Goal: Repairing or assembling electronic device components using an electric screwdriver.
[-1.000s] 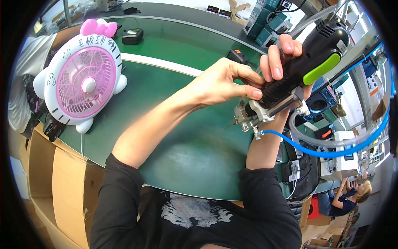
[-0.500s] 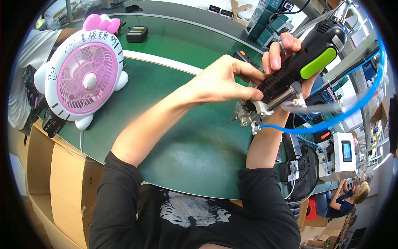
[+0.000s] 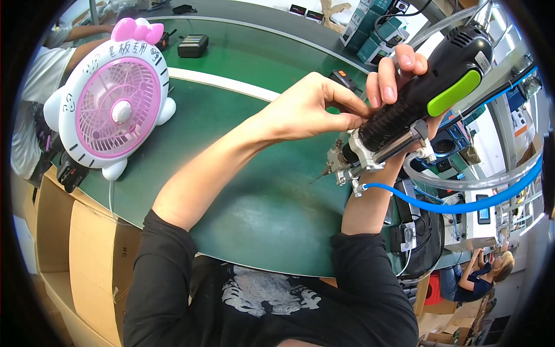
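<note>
My right hand (image 3: 388,84) wraps a black electric screwdriver (image 3: 404,107) from behind, its fingers curled over the far side. The tool lies tilted, its thin bit pointing down and left, with a green lever (image 3: 454,93) on its body. A silver metal clamp (image 3: 363,153) grips its front end and carries a blue air hose (image 3: 439,205) and a clear tube (image 3: 462,184). At the black ribbed sleeve, just above the clamp, my left hand (image 3: 312,110) pinches with thumb and fingers together. What lies between those fingertips is hidden.
A pink and white fan (image 3: 118,110) stands at the left of the green table (image 3: 260,202). Behind lie a black box-shaped device (image 3: 192,46) and a white strip (image 3: 225,85). Cardboard boxes (image 3: 92,243) stand below left. People are at the far left and far right.
The screwdriver has shifted slightly right, and its clear tube and blue hose have swung lower. My left thumb has moved off the clamp's edge, up along the sleeve.
</note>
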### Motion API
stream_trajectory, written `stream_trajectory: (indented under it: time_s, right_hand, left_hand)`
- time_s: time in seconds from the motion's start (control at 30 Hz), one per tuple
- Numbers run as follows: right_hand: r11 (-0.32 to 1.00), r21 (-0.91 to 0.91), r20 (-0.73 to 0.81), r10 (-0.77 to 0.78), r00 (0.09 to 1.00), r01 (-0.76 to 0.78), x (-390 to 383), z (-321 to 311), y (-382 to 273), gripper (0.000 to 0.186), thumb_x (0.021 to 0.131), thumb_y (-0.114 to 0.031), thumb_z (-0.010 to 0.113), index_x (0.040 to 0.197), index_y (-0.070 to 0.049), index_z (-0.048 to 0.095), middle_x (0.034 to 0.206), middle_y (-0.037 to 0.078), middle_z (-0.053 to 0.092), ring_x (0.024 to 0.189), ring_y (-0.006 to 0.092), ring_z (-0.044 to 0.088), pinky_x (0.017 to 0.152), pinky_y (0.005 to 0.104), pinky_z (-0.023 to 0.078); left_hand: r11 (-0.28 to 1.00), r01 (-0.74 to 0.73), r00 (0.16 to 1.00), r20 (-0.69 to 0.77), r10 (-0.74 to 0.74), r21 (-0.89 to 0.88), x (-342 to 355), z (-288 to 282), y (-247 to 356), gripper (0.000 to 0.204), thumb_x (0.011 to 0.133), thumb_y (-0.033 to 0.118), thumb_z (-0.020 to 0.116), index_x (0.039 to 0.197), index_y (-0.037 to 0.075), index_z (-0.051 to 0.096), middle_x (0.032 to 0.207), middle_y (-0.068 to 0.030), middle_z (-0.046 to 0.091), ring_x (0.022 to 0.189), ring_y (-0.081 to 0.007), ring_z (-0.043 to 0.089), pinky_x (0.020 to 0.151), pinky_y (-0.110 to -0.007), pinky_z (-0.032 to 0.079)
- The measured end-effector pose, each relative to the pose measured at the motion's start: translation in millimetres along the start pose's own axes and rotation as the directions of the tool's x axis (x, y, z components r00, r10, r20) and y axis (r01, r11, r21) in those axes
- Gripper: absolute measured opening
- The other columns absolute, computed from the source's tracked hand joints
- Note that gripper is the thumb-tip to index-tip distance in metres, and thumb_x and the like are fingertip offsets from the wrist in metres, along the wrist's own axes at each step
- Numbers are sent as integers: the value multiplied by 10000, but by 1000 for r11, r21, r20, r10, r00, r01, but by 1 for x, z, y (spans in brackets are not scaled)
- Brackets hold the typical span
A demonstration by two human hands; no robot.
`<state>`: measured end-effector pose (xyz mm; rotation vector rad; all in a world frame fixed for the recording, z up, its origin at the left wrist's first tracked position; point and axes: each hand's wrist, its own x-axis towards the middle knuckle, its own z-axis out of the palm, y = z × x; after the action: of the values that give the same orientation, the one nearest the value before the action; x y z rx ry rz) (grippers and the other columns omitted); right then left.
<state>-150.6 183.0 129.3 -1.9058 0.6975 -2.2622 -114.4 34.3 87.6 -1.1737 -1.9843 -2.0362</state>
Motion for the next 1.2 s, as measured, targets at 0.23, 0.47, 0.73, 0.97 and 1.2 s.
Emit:
stream_trajectory:
  time_s: [0.23, 0.47, 0.73, 0.97, 1.2]
  right_hand:
    - [992, 127, -110, 37, 993, -23, -4, 2, -6, 681, 944, -604, 512, 1162, 41, 503, 1137, 155, 438, 725, 207, 525, 584, 301, 442]
    - [981, 176, 118, 65, 991, -85, -3, -6, -4, 545, 932, -462, 607, 1173, 16, 499, 1169, 136, 450, 793, 208, 531, 657, 321, 449]
    - [967, 217, 244, 76, 967, -131, 1, -23, -3, 541, 878, -373, 699, 1217, 4, 509, 1202, 134, 469, 811, 223, 537, 676, 356, 454]
    - [989, 38, 5, 145, 989, -145, -5, -15, -12, 482, 836, -326, 750, 1122, -25, 506, 1091, 90, 486, 811, 182, 531, 699, 326, 487]
    - [986, 63, -6, 152, 988, -151, -7, -23, -21, 523, 835, -411, 721, 1125, -26, 519, 1081, 97, 473, 839, 202, 526, 711, 354, 462]
  left_hand:
    - [998, -22, 999, 37, 24, -52, -1, -1, 8, 214, 798, 20, 759, 1004, -33, 737, 925, -72, 739, 893, -101, 643, 886, -282, 502]
    - [1000, -21, 1000, 22, 21, -8, -3, 1, 10, 183, 773, 13, 776, 949, -27, 747, 870, -67, 737, 851, -102, 650, 873, -286, 510]
    - [996, -50, 999, -4, 50, 75, -5, 1, 8, 161, 798, 26, 746, 949, -31, 747, 868, -69, 742, 828, -97, 655, 837, -270, 514]
    - [996, -68, 996, -47, 71, 62, -3, 12, 5, 340, 709, 163, 869, 931, -41, 711, 839, -47, 697, 833, -102, 636, 818, -268, 503]
    - [987, -133, 985, -120, 122, -85, 6, 9, -22, 250, 876, 229, 706, 993, 11, 744, 836, -52, 733, 769, -96, 658, 752, -263, 531]
